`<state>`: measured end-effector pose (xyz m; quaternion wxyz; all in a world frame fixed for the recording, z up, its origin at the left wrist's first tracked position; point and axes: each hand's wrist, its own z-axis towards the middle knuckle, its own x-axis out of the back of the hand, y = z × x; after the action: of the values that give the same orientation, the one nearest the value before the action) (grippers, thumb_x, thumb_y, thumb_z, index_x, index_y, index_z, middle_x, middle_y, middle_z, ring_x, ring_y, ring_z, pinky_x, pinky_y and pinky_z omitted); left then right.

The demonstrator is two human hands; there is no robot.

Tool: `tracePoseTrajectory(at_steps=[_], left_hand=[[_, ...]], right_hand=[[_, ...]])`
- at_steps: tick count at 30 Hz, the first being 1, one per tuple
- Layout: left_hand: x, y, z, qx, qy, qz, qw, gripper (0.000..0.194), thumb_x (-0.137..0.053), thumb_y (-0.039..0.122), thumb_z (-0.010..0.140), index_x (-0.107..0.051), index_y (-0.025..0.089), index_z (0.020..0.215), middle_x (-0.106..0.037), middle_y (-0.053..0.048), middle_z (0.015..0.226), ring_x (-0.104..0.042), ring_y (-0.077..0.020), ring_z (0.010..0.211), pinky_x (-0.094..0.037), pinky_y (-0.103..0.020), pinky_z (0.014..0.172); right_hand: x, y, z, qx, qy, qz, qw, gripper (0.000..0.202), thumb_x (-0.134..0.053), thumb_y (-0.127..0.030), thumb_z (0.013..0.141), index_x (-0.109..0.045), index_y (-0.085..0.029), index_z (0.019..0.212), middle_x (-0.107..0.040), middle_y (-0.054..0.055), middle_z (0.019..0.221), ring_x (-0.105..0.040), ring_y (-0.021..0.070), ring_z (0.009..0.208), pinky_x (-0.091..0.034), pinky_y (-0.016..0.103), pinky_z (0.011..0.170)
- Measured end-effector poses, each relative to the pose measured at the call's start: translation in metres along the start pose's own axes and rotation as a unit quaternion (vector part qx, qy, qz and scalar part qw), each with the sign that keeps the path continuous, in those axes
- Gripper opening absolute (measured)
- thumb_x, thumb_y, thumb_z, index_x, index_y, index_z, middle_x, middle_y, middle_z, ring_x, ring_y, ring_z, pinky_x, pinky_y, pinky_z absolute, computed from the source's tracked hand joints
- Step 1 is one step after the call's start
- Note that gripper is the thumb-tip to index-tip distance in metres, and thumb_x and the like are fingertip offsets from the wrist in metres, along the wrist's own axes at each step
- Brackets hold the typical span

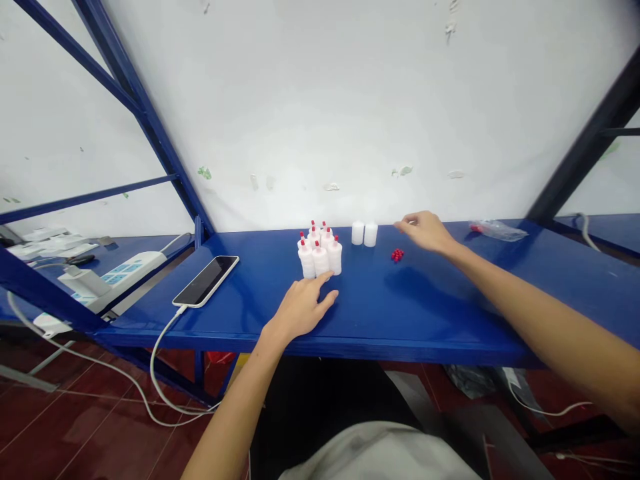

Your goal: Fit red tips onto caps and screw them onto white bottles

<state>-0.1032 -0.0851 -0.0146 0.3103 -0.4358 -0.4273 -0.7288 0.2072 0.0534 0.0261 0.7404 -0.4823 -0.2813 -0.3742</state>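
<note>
Several white squeeze bottles (pixel 320 257) with red tips stand upright in a tight cluster at the middle of the blue shelf. My left hand (pixel 303 305) lies just in front of them, thumb and forefinger spread, with the forefinger at the base of the front bottles. Over the shelf to the right, my right hand (pixel 424 230) has its fingertips drawn together in a pinch; whether anything small is between them cannot be made out. Below its fingertips lies a small pile of red caps (pixel 397 255). Two plain white containers (pixel 371 235) without red tips stand between the cluster and my right hand.
A phone (pixel 206 281) with a white charging cable (pixel 156 347) lies on the left of the blue shelf (pixel 370 313). At the back right is a clear plastic bag (pixel 500 231) with something red inside. Beyond the left frame sits a power strip (pixel 125 270). A white wall rises behind.
</note>
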Motion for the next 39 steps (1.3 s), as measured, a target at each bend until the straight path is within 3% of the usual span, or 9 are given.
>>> tracePoseTrajectory(at_steps=[5, 10, 14, 17, 21, 25, 29, 32, 39], left_hand=[[0.001, 0.001, -0.001, -0.003, -0.001, -0.023, 1.0, 0.047, -0.04, 0.049, 0.099, -0.06, 0.022, 0.131, -0.063, -0.003, 0.079, -0.061, -0.0209, 0.078, -0.042, -0.03, 0.072], [0.002, 0.002, 0.0, -0.023, -0.018, -0.043, 0.999, 0.039, -0.041, 0.045, 0.1, -0.066, 0.021, 0.116, -0.06, 0.0, 0.072, -0.056, -0.0168, 0.068, -0.037, -0.027, 0.065], [0.007, 0.004, -0.002, -0.034, -0.03, -0.092, 0.995, 0.039, -0.039, 0.044, 0.101, -0.068, 0.02, 0.112, -0.064, -0.001, 0.076, -0.056, -0.0154, 0.068, -0.038, -0.027, 0.066], [0.012, 0.005, -0.003, -0.071, -0.066, -0.168, 0.981, 0.041, -0.037, 0.044, 0.102, -0.067, 0.02, 0.115, -0.068, -0.003, 0.09, -0.058, -0.0151, 0.076, -0.042, -0.026, 0.073], [0.015, 0.005, -0.004, -0.121, -0.083, -0.25, 0.957, 0.036, -0.042, 0.041, 0.101, -0.063, 0.018, 0.119, -0.067, -0.006, 0.097, -0.059, -0.0158, 0.085, -0.045, -0.027, 0.081], [0.016, 0.005, -0.009, -0.144, -0.027, -0.293, 0.945, 0.034, -0.045, 0.04, 0.1, -0.058, 0.018, 0.123, -0.064, -0.006, 0.1, -0.057, -0.0168, 0.089, -0.046, -0.029, 0.085], [0.014, 0.013, -0.011, -0.084, 0.046, -0.279, 0.955, 0.041, -0.049, 0.042, 0.097, -0.051, 0.021, 0.132, -0.062, -0.005, 0.099, -0.055, -0.015, 0.082, -0.045, -0.028, 0.079], [0.006, 0.024, -0.005, 0.003, 0.052, -0.255, 0.965, 0.05, -0.05, 0.044, 0.097, -0.042, 0.024, 0.142, -0.061, 0.001, 0.086, -0.053, -0.0122, 0.066, -0.043, -0.026, 0.068], [-0.01, 0.044, 0.021, 0.05, 0.043, -0.143, 0.988, 0.052, -0.052, 0.055, 0.094, -0.056, 0.022, 0.134, -0.058, 0.004, 0.062, -0.056, -0.0167, 0.064, -0.037, -0.03, 0.069]], right_hand=[[-0.013, 0.006, 0.009, 0.027, -0.015, -0.018, 0.999, 0.026, -0.057, -0.039, 0.083, -0.069, -0.016, 0.08, -0.073, 0.013, 0.093, -0.064, 0.0266, 0.089, -0.046, 0.037, 0.081], [-0.034, -0.005, 0.034, 0.012, -0.062, 0.091, 0.994, 0.046, -0.059, -0.039, 0.086, -0.057, -0.014, 0.124, -0.068, 0.016, 0.123, -0.066, 0.0235, 0.097, -0.049, 0.035, 0.085], [-0.044, -0.012, 0.038, 0.015, -0.107, 0.139, 0.984, 0.031, -0.057, -0.031, 0.089, -0.062, -0.011, 0.112, -0.072, 0.016, 0.111, -0.068, 0.0208, 0.09, -0.05, 0.034, 0.084], [-0.039, -0.025, 0.016, 0.046, -0.135, 0.173, 0.975, 0.023, -0.059, -0.03, 0.087, -0.063, -0.012, 0.102, -0.073, 0.014, 0.101, -0.068, 0.0204, 0.084, -0.052, 0.034, 0.082], [-0.021, -0.04, -0.02, 0.101, -0.203, 0.224, 0.948, 0.029, -0.056, -0.038, 0.09, -0.061, -0.017, 0.109, -0.073, 0.011, 0.104, -0.069, 0.0191, 0.082, -0.054, 0.033, 0.075], [-0.003, -0.024, -0.021, 0.096, -0.121, 0.118, 0.981, 0.03, -0.053, -0.037, 0.091, -0.063, -0.017, 0.11, -0.073, 0.011, 0.101, -0.068, 0.0196, 0.077, -0.051, 0.032, 0.072], [0.01, 0.013, -0.01, 0.139, -0.158, -0.037, 0.977, 0.037, -0.056, -0.03, 0.083, -0.067, -0.016, 0.115, -0.07, 0.013, 0.107, -0.065, 0.0241, 0.087, -0.05, 0.037, 0.081], [0.015, 0.028, -0.013, 0.156, -0.205, -0.07, 0.964, 0.05, -0.063, -0.034, 0.077, -0.065, -0.018, 0.124, -0.065, 0.013, 0.111, -0.065, 0.0264, 0.091, -0.052, 0.04, 0.08], [0.009, 0.017, -0.019, 0.169, -0.252, -0.092, 0.948, 0.053, -0.066, -0.042, 0.076, -0.067, -0.015, 0.121, -0.068, 0.009, 0.089, -0.064, 0.0249, 0.078, -0.05, 0.038, 0.072]])
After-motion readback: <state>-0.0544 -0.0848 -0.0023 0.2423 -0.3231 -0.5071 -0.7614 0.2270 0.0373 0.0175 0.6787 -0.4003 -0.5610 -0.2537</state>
